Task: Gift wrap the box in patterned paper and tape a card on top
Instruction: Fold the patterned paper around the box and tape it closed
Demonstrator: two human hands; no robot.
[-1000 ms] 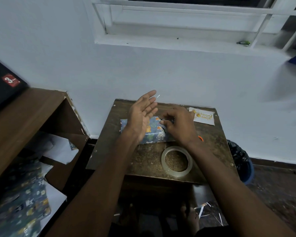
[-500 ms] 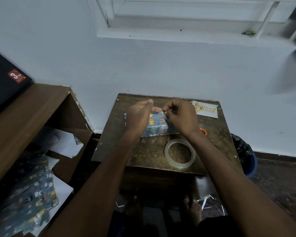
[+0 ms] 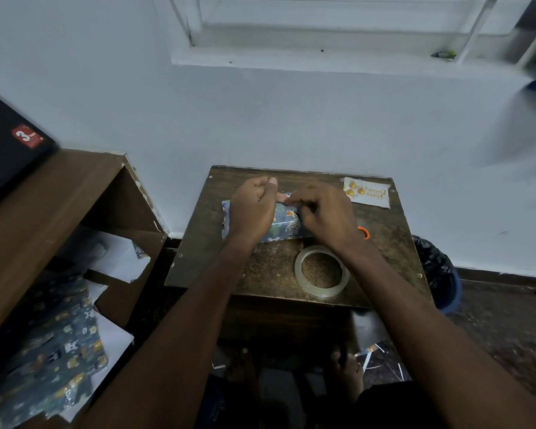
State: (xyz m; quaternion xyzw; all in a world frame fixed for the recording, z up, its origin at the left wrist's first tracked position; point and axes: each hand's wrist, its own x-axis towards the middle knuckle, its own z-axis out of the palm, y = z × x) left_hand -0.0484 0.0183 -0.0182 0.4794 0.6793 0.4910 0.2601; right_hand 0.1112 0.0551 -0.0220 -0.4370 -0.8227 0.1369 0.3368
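Since a second ago the left hand point(image 3: 254, 209) has dropped from raised and flat to curl over the box point(image 3: 280, 226) mid-bench point(image 3: 198, 258); whether it grips anything I cannot tell. Beside it the right hand point(image 3: 319, 212) pinches at the top seam, likely a strip of tape, too clear to see. Next it needs pressing flat, before the card point(image 3: 367, 191) far right.
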